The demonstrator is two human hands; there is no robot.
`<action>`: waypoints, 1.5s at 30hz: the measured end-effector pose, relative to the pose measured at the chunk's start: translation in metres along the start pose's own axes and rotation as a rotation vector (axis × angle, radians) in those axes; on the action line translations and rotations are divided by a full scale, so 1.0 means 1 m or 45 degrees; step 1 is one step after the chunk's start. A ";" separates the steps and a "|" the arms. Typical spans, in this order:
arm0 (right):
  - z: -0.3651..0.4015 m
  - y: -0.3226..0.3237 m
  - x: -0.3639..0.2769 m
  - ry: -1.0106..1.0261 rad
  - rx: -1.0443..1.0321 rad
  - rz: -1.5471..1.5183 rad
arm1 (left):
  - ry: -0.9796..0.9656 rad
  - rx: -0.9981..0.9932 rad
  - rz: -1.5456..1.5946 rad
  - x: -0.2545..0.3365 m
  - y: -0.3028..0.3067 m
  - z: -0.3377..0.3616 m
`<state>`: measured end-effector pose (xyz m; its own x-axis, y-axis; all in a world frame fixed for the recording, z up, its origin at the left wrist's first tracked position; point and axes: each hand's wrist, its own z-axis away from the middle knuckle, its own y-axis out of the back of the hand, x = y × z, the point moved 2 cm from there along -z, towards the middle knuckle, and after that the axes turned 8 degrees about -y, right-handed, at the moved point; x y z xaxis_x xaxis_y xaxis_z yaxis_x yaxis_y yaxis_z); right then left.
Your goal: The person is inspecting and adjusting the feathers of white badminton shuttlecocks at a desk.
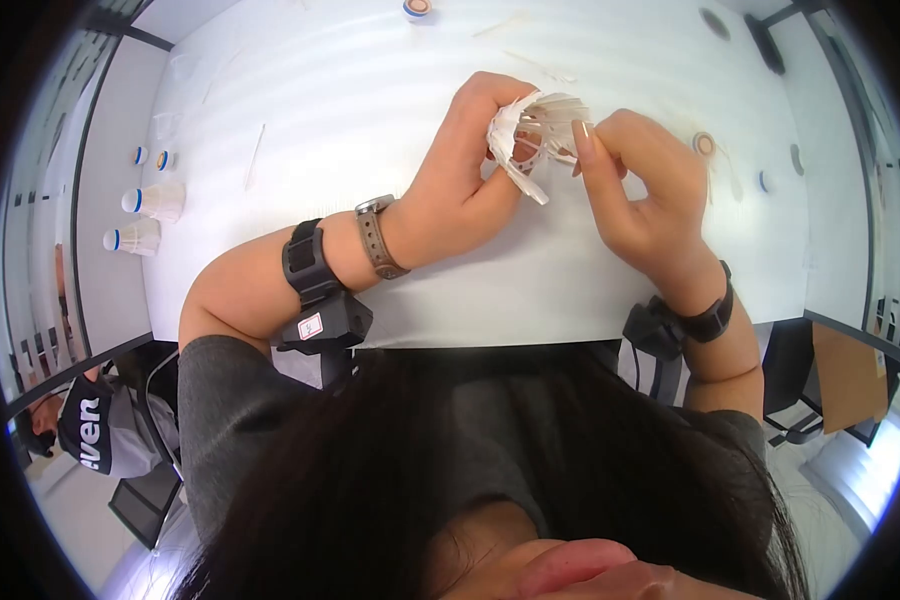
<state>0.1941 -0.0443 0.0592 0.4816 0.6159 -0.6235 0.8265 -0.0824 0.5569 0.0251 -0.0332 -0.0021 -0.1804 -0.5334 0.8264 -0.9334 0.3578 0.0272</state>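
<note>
Two closed hands: left hand (458,182) grips a white feather shuttlecock (532,122), right hand (642,195) pinches its feathers, apparently mid-adjustment; gentleness needed next.

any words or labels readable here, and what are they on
"ven": white letters on a dark garment at lower left, start of the word hidden.
White sticker on the black device strapped to the left forearm: too small to read.
Shuttlecock held in left hand and right hand: no text shows.
</note>
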 end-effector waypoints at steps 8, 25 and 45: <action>0.001 -0.004 0.001 0.049 0.032 -0.001 | 0.010 -0.049 -0.102 0.003 0.002 -0.001; -0.003 0.007 0.004 0.011 0.070 0.115 | -0.135 -0.337 -0.114 0.007 0.004 -0.003; -0.002 0.005 0.012 -0.282 0.021 -0.091 | 0.018 -0.318 0.130 0.011 -0.005 -0.001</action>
<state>0.2035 -0.0359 0.0549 0.4721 0.4338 -0.7674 0.8648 -0.0588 0.4987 0.0286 -0.0397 0.0072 -0.2636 -0.4749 0.8396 -0.8050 0.5879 0.0797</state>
